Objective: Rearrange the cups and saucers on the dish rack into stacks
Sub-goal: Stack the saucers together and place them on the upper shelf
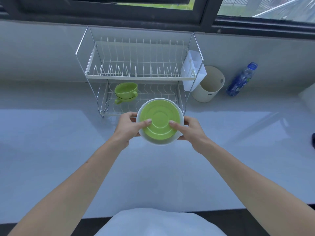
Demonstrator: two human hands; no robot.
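A green saucer lies on top of a slightly larger white saucer, and I hold the pair in the air in front of the dish rack's lower shelf. My left hand grips the left rim with its thumb on the green face. My right hand grips the right rim the same way. On the left of the lower shelf of the two-tier wire dish rack, two green cups sit stacked one inside the other, handles toward me. The upper tier holds no dishes.
A white cutlery holder hangs on the rack's right end. Beside it on the white counter stand a beige round container and a blue plastic bottle. A dark window frame runs along the back wall.
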